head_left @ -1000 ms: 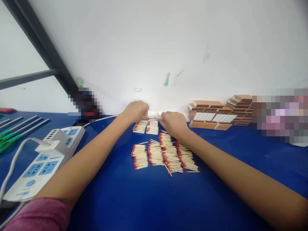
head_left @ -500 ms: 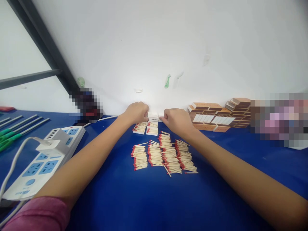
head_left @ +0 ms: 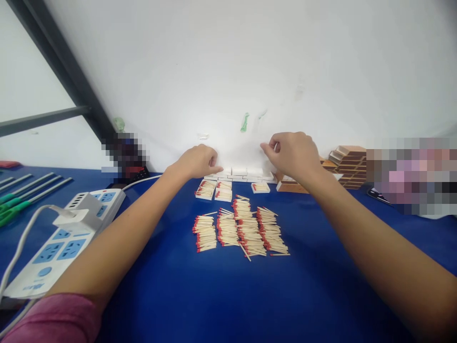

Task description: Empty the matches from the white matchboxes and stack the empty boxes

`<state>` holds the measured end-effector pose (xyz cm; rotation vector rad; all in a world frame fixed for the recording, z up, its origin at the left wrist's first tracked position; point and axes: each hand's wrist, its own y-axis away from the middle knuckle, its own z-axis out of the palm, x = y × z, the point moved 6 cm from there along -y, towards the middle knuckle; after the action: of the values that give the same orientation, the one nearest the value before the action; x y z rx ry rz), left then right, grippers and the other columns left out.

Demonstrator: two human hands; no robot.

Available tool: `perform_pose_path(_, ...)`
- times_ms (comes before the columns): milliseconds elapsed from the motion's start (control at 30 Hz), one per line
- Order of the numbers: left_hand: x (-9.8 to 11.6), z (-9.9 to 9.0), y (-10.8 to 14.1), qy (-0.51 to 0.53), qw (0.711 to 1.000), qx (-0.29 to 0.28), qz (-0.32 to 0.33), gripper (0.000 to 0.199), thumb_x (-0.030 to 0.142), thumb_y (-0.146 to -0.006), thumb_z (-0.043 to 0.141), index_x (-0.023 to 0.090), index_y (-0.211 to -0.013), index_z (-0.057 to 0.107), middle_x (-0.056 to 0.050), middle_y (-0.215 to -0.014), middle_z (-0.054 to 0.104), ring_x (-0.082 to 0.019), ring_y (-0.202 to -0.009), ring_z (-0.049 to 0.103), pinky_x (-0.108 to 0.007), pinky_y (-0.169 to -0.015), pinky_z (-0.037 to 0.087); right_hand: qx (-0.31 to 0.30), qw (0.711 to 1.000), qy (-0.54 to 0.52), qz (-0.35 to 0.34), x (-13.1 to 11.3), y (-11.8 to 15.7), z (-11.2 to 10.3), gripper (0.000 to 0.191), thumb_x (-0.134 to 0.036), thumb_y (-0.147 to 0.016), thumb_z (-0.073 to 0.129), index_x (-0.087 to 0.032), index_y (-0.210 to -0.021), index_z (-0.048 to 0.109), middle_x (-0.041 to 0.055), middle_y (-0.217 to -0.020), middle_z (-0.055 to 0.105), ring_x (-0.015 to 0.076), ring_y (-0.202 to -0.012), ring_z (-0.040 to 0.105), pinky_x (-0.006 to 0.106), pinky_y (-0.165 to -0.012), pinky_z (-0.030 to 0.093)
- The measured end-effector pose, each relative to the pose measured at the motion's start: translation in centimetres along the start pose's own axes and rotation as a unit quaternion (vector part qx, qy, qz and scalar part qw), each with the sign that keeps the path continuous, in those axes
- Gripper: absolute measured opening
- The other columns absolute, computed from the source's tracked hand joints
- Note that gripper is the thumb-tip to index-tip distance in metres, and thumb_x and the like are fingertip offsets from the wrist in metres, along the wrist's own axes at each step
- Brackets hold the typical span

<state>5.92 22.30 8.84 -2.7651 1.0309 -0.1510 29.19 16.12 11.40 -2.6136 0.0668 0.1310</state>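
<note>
Pale wooden matches (head_left: 227, 231), thin and red-tipped, lie in four ragged columns at the centre of the frame on a smooth blue tabletop (head_left: 228, 295), with more inside shallow white trays (head_left: 223, 199) just above. The left hand (head_left: 196, 161), above centre-left, is loosely curled, its thumb tip beside a low row of white boxes (head_left: 246, 172), nothing visible in its grasp. The right hand (head_left: 294, 150), right of centre, is raised, half unfolded and apparently empty, left of stacked brown-sided rectangular matchboxes (head_left: 352, 164).
</note>
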Motion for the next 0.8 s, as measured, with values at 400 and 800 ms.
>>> perform_pose_path(400,0.3,0.2,0.8,0.083,0.982,-0.168,0.016,0.041,0.042,-0.062,0.088,0.024,-0.098,0.082,-0.001,-0.079,0.073,-0.016,-0.064,0.063,-0.029,-0.060,0.039,-0.364,0.919,-0.034,-0.150,0.0,2.0,4.2,0.044,-0.038,-0.081,0.075,-0.023,-0.122,0.078,0.0067,-0.098,0.077,0.0204,-0.077,0.067,0.030,-0.065,0.042)
perform_pose_path(800,1.5,-0.7,0.7,0.136,0.974,-0.180,0.034,0.038,0.046,-0.071,0.083,0.022,-0.100,0.080,-0.001,-0.074,0.070,-0.016,-0.064,0.062,-0.028,-0.059,0.039,-0.369,0.912,-0.034,-0.173,-1.2,2.8,5.6,0.032,-0.045,-0.074,0.083,-0.022,-0.097,0.078,0.0052,-0.090,0.075,0.0204,-0.075,0.065,0.031,-0.062,0.042)
